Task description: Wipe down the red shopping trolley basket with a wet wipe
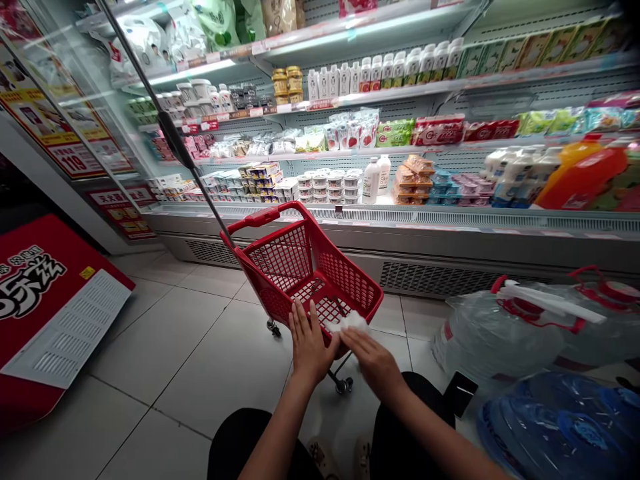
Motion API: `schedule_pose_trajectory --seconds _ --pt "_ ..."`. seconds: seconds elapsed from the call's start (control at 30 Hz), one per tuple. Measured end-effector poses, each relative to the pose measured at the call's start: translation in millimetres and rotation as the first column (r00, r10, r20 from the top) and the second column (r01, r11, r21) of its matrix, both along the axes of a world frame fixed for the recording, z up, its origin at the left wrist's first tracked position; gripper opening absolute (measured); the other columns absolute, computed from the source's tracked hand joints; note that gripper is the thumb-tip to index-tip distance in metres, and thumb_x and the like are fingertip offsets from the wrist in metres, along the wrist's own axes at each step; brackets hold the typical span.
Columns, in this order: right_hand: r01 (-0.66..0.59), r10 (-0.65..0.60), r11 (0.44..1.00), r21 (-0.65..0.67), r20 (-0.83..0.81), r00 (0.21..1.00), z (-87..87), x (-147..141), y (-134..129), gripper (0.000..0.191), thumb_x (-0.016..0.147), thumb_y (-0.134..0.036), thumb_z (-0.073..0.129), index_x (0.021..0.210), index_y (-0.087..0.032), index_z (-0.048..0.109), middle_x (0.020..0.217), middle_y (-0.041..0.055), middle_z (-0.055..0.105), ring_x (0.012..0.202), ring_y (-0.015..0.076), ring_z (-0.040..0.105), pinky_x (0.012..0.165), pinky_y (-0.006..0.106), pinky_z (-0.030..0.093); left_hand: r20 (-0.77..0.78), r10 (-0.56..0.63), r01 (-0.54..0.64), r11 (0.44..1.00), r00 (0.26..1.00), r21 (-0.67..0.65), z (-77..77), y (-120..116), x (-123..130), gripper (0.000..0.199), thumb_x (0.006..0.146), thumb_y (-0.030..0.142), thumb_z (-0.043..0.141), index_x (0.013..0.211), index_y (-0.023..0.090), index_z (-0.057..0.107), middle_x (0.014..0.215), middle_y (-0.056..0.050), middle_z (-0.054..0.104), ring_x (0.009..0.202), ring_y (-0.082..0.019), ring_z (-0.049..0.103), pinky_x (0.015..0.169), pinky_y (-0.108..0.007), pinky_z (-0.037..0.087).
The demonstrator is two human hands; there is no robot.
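Note:
A red plastic shopping basket cart (280, 253) on small wheels stands before me, with a long dark pole rising at its left. Against its near side lies my left hand (309, 343), fingers stretched out and holding nothing. My right hand (373, 357) is closed on a crumpled white cloth or tissue (354, 321) at the cart's near right rim. The right fingers partly hide the white piece. The cart's grid bottom is visible.
Behind the cart runs a refrigerated display (350, 233) of packaged goods. Large water bottles (505, 333) and a blue one (560, 427) stand at right, beside a dark phone (460, 393). A red cabinet (55, 313) is at left.

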State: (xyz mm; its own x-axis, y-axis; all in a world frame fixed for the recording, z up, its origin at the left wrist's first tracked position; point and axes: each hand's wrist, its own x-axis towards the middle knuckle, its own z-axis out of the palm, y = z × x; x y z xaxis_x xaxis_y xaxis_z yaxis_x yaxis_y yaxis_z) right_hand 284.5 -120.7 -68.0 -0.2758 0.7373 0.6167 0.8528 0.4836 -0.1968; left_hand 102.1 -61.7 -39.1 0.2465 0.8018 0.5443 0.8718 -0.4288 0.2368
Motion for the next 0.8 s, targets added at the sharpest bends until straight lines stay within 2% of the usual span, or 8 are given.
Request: schedule_pose_trajectory --seconds 0.1,0.17,0.27,0.4,0.5,0.57,0.67,0.8 --pt "-0.043 0.042 0.999 0.013 0.035 0.998 0.9 -16.2 -7.8 0.072 0.091 0.003 0.041 0.16 -0.017 0.036 0.149 0.0096 0.059 0.14 0.0225 0.053 0.116 0.042 0.05 0.033 -0.005 0.005 1.0 0.999 -0.016 -1.8 2.4 -3.3 0.096 0.091 0.035 0.061 0.165 0.014 0.004 0.172 -0.021 -0.013 0.159 -0.042 0.003 0.123 -0.067 0.022" --pt "-0.113 0.11 0.993 0.037 0.07 0.991 0.8 -5.4 -4.0 0.069 0.094 0.001 0.041 0.16 -0.02 0.037 0.149 0.0076 0.06 0.139 0.021 0.054 0.118 0.044 0.047 0.038 -0.019 0.02 0.999 0.999 -0.027 -2.1 3.0 -8.0 0.097 0.09 0.034 0.062 0.165 0.015 0.003 0.171 -0.021 -0.016 0.159 -0.042 0.003 0.123 -0.067 0.021" --pt "-0.16 0.153 0.985 0.061 0.105 0.983 -1.0 37.2 14.4 0.069 0.095 0.001 0.039 0.159 -0.024 0.038 0.148 0.0035 0.06 0.139 0.0183 0.055 0.122 0.045 0.042 0.038 -0.048 0.05 0.998 0.998 -0.049 -1.7 2.2 -15.6 0.098 0.09 0.035 0.063 0.166 0.016 0.005 0.171 -0.02 -0.017 0.159 -0.042 0.002 0.123 -0.067 0.021" --pt "-0.075 0.07 0.995 0.066 0.078 0.995 -2.0 100.7 48.6 0.068 0.096 0.001 0.034 0.156 -0.029 0.044 0.147 0.0014 0.061 0.135 0.0167 0.058 0.121 0.044 0.042 0.04 -0.057 0.061 0.995 0.998 -0.081 -0.5 1.3 -23.4 0.094 0.091 0.033 0.061 0.166 0.018 0.007 0.172 -0.018 -0.016 0.159 -0.041 0.001 0.124 -0.067 0.019" --pt "-0.065 0.063 0.997 0.038 0.071 0.996 -1.5 122.7 64.3 0.063 0.097 -0.002 0.033 0.152 -0.029 0.05 0.146 0.0018 0.062 0.137 0.0175 0.057 0.121 0.046 0.042 0.052 -0.062 0.067 0.992 0.997 -0.103 -0.3 2.3 -25.9 0.092 0.093 0.033 0.059 0.166 0.018 0.005 0.172 -0.017 -0.016 0.159 -0.041 -0.002 0.124 -0.066 0.02" --pt "-0.066 0.064 0.997 0.032 0.049 0.997 -2.1 121.6 65.1 0.06 0.099 -0.003 0.034 0.15 -0.028 0.052 0.145 0.0028 0.063 0.138 0.0184 0.056 0.121 0.047 0.043 0.063 -0.068 0.075 0.99 0.996 -0.117 -0.6 3.3 -28.0 0.093 0.092 0.033 0.059 0.166 0.019 0.005 0.172 -0.016 -0.016 0.159 -0.041 -0.003 0.124 -0.067 0.019" --pt "-0.047 0.047 0.998 0.036 -0.002 0.999 -4.3 104.1 54.2 0.055 0.1 -0.004 0.035 0.146 -0.025 0.056 0.142 0.0045 0.066 0.137 0.0202 0.056 0.12 0.049 0.045 0.069 -0.079 0.088 0.986 0.994 -0.142 0.1 4.5 -39.0 0.093 0.091 0.031 0.06 0.166 0.02 0.006 0.172 -0.015 -0.016 0.159 -0.04 -0.005 0.125 -0.067 0.017" --pt "-0.105 0.107 0.994 0.039 -0.027 0.994 -4.4 67.0 29.5 0.052 0.1 -0.003 0.038 0.142 -0.025 0.06 0.132 0.005 0.071 0.13 0.0208 0.062 0.118 0.049 0.048 0.026 -0.127 0.129 0.974 0.992 -0.185 5.4 9.1 -76.9 0.089 0.091 0.027 0.055 0.166 0.02 0.007 0.174 -0.014 -0.005 0.16 -0.035 -0.001 0.126 -0.063 0.015"
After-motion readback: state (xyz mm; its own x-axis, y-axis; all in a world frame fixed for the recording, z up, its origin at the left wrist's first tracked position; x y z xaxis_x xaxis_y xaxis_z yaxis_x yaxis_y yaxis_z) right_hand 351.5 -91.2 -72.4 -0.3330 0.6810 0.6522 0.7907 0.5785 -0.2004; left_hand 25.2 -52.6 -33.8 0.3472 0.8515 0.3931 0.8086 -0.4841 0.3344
